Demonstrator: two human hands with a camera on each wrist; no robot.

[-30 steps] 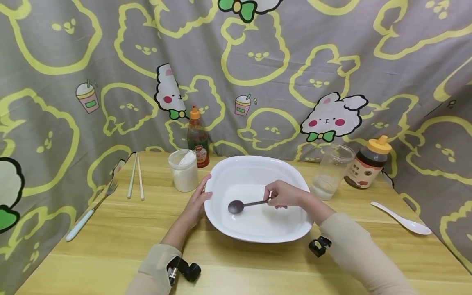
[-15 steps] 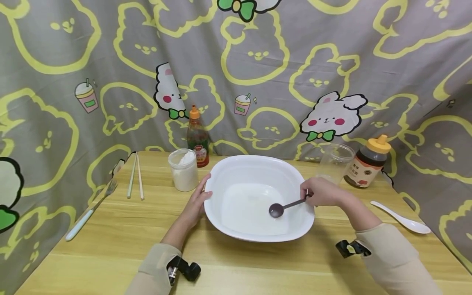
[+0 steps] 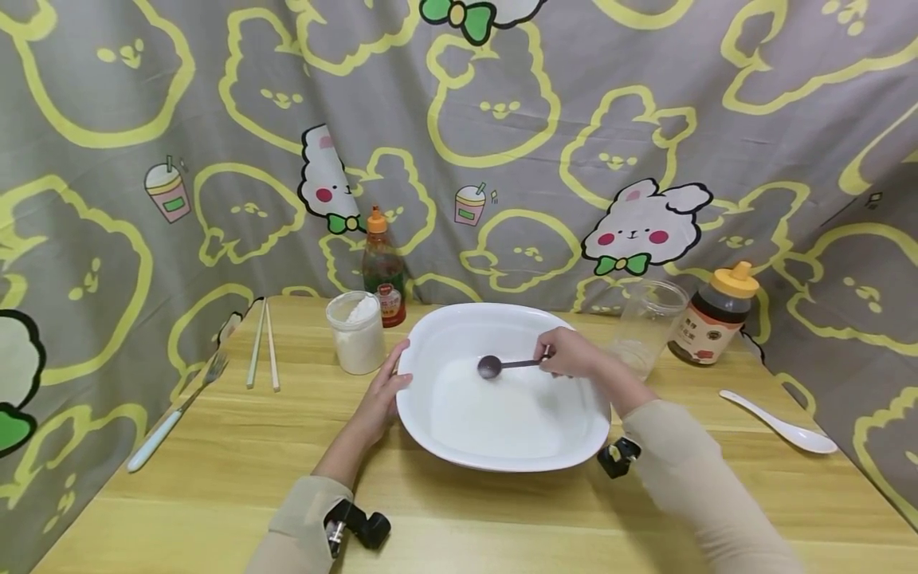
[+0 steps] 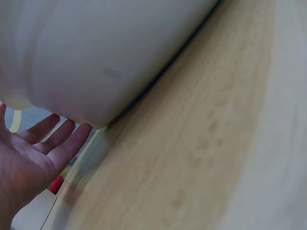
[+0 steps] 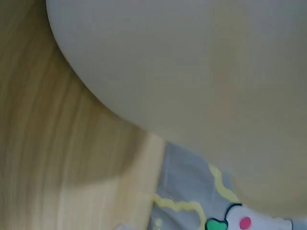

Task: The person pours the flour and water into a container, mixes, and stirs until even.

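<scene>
A large white basin (image 3: 459,446) with milky white liquid in its bottom stands on the wooden table. My left hand (image 3: 376,406) holds its left side, thumb at the rim; in the left wrist view the left fingers (image 4: 72,141) reach up to the outer wall with their tips at it. Over the basin, my right hand (image 3: 574,352) pinches the handle of a dark brown spoon (image 3: 490,367), whose round head points left over the liquid near the back wall. The right wrist view shows the basin's outer wall (image 5: 144,62), and the right hand is hidden there.
Behind left stand a jar of white powder (image 3: 358,343) and a red sauce bottle (image 3: 383,279). A clear cup (image 3: 649,323) and an orange-capped bottle (image 3: 713,319) stand behind right. A fork (image 3: 172,418), chopsticks (image 3: 264,347) and a white spoon (image 3: 782,426) lie at the sides.
My right hand swept the dark spoon from the basin's left-middle to its right side, then back leftward and toward the rear wall. The left hand and basin stay in place.
</scene>
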